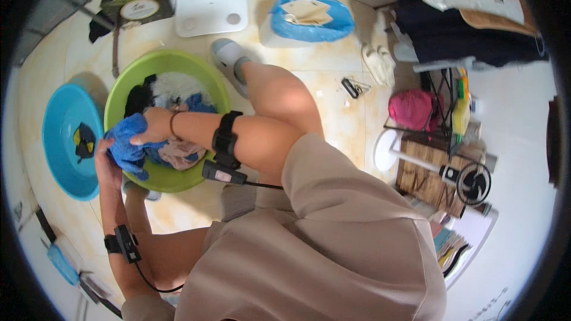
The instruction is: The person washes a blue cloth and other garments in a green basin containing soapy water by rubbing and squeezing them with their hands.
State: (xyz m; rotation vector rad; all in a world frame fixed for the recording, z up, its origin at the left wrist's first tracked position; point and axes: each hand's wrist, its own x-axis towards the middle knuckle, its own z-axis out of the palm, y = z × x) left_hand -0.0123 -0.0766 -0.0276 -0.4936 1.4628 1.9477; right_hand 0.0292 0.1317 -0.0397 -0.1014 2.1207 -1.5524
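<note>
A blue terry cloth (126, 145) is bunched over the left rim of a lime-green basin (178, 183). My right hand (156, 123) is closed on its upper right side, a dark bracelet at the wrist. At its left edge, outside the rim, my left hand (107, 163) grips the same cloth with bent fingers. White suds (181, 86) float in the basin. Around them lie a black cloth (140, 96), more blue fabric and a beige-pink cloth (183, 153), all crumpled. Black straps with small devices circle both my forearms.
Left of the green basin stands a blue basin (52, 142) with a small black-and-yellow cloth (83, 139) inside. Beyond are a white scale (211, 9) and a bin lined with a blue bag (321, 32). White slippers (377, 64) and a fan (473, 184) are at right.
</note>
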